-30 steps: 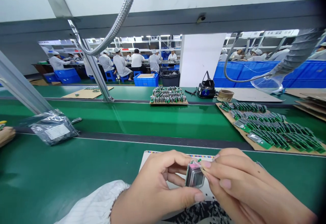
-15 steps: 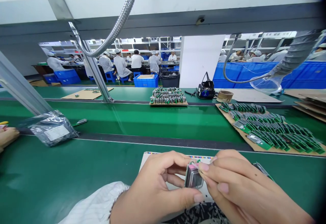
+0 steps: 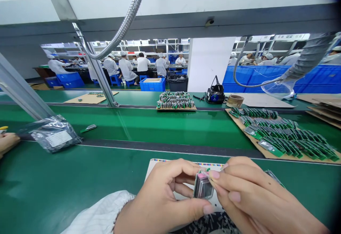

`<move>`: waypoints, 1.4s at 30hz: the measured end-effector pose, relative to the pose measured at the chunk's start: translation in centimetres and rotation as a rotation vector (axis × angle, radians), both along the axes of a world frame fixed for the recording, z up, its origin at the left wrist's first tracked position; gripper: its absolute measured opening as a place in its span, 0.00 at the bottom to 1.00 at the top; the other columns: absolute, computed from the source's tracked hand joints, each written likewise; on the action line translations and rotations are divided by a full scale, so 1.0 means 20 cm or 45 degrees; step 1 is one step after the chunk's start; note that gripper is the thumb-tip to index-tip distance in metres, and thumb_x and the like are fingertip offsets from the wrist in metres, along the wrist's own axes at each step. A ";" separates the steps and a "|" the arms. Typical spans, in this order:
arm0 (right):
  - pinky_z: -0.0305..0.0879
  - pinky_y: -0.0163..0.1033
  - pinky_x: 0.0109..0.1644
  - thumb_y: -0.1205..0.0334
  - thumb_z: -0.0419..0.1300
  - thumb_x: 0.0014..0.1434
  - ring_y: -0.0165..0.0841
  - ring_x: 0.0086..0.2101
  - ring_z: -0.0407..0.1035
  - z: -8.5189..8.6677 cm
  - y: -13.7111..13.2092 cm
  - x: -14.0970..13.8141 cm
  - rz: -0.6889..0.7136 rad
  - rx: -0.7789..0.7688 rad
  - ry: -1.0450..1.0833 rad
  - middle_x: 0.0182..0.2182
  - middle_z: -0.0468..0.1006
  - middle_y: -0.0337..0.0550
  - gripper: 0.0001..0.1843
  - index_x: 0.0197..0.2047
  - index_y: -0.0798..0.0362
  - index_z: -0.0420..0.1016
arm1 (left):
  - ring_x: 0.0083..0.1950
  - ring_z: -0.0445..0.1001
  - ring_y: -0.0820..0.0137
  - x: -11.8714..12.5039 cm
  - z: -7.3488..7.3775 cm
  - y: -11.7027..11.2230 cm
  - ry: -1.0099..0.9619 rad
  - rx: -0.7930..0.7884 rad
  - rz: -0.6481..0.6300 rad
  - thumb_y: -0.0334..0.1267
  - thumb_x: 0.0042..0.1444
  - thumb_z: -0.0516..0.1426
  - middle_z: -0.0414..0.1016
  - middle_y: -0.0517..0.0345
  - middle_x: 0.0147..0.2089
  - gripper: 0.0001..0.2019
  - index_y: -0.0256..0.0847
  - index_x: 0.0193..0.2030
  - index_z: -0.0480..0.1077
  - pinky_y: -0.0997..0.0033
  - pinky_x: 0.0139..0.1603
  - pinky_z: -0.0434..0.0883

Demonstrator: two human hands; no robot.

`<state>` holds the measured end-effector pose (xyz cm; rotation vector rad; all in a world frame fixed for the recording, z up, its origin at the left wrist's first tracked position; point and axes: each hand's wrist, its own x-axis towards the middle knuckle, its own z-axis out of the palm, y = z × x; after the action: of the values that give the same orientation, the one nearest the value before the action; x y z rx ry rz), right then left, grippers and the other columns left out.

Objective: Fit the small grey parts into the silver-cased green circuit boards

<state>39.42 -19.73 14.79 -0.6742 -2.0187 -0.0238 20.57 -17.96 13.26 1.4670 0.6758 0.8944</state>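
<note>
Clear-faced small module (image 3: 203,188), pink-topped, at 6 o'clock, pinched between left hand (image 3: 160,200) and right hand (image 3: 247,195). Likely light, fragile; hold by edges.

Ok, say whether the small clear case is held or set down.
Held. The small clear case is pinched between the left hand's thumb and fingers, with the right hand's fingertips at its pink top.

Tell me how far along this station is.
Apparently done: rows of green circuit modules lie on the cardboard tray on the belt. In hand: the left hand and right hand pinch a small clear block with a pink top. Left: a heap of small dark pieces lies beneath the hands, partly hidden, so its amount is unclear.
</note>
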 end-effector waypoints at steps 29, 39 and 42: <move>0.75 0.35 0.39 0.66 0.57 0.65 0.32 0.40 0.71 -0.13 -0.01 -0.06 0.181 -0.475 0.571 0.36 0.74 0.39 0.08 0.44 0.44 0.62 | 0.40 0.78 0.72 0.00 0.03 0.00 0.226 0.534 0.199 0.26 0.44 0.66 0.80 0.60 0.40 0.13 0.43 0.37 0.76 0.84 0.36 0.75; 0.73 0.33 0.35 0.70 0.57 0.63 0.32 0.37 0.71 -0.12 0.01 -0.07 0.156 -0.510 0.547 0.34 0.72 0.37 0.11 0.43 0.43 0.63 | 0.46 0.78 0.71 -0.02 0.00 -0.01 0.444 1.055 0.271 0.28 0.47 0.66 0.80 0.59 0.46 0.14 0.40 0.40 0.73 0.80 0.51 0.71; 0.72 0.32 0.37 0.72 0.57 0.62 0.31 0.37 0.71 -0.11 0.01 -0.07 0.176 -0.508 0.545 0.34 0.72 0.36 0.13 0.43 0.43 0.63 | 0.46 0.77 0.74 -0.02 0.00 0.00 0.480 1.143 0.276 0.28 0.49 0.65 0.79 0.60 0.47 0.14 0.41 0.43 0.72 0.84 0.53 0.69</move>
<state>38.09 -19.47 12.50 -0.7128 -1.6579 0.5716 20.21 -18.01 13.18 2.4390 0.7553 1.1781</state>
